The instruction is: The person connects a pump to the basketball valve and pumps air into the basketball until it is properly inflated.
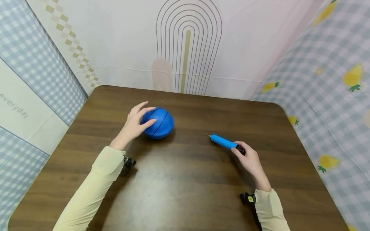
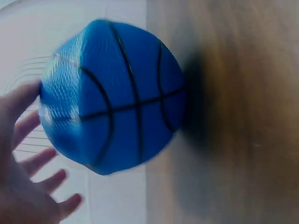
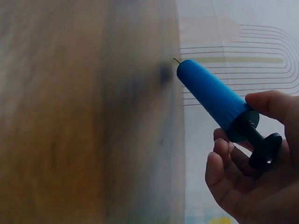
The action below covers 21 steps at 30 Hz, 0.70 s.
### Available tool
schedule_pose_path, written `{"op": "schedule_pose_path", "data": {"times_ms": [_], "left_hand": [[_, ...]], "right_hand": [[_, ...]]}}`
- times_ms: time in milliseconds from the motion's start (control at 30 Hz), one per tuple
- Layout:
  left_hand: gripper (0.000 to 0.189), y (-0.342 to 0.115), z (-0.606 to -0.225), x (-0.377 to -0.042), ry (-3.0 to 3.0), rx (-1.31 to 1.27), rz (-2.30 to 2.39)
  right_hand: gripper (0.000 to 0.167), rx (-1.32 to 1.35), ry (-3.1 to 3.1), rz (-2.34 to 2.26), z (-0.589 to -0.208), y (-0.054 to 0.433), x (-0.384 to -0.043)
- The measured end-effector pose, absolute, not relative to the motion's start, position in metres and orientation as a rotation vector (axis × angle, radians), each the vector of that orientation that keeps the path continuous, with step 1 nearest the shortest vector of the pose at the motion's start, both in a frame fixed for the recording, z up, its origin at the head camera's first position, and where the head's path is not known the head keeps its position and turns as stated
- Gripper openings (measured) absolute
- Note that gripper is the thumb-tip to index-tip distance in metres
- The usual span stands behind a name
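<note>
A blue ball with black basketball lines sits on the wooden table, its surface dented and creased in the left wrist view. At its upper left is my left hand, thumb and index fingertips right at the ball while the other fingers spread apart in the air. My right hand grips a blue hand pump near its black handle end, with the thumb on one side and fingers on the other. From the pump's far tip a thin needle sticks out, pointing left toward the ball in the head view.
The brown wooden table has rounded far corners. Behind it hangs a pale cloth with an arch pattern, and checked cloth with pineapples lines the right side. Black straps with small cameras sit on both wrists.
</note>
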<state>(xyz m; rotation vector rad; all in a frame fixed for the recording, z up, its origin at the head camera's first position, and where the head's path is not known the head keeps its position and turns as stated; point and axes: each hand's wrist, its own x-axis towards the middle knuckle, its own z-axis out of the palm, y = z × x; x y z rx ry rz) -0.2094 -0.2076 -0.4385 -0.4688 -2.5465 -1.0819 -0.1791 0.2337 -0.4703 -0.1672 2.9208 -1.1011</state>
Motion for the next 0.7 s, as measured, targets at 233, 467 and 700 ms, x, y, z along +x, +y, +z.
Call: {"op": "schedule_pose_path", "data": {"times_ms": [233,467,700], "left_hand": [[0.052,-0.199,-0.444,-0.203,-2.718,-0.339,-1.236],[0.054,-0.198,-0.445,-0.200,-2.727,-0.294,-1.246],[0.053,-0.198,-0.451,-0.193,-2.586,-0.266,-1.270]], "right_hand": [[0.040,-0.178,2.895,-1.024,-0.474,0.238,-0.182],[0.040,-0.348,2.899,-0.821,-0.475,0.239,-0.188],[0.039,-0.478,2.910,-0.700,-0.478,0.241,-0.195]]}}
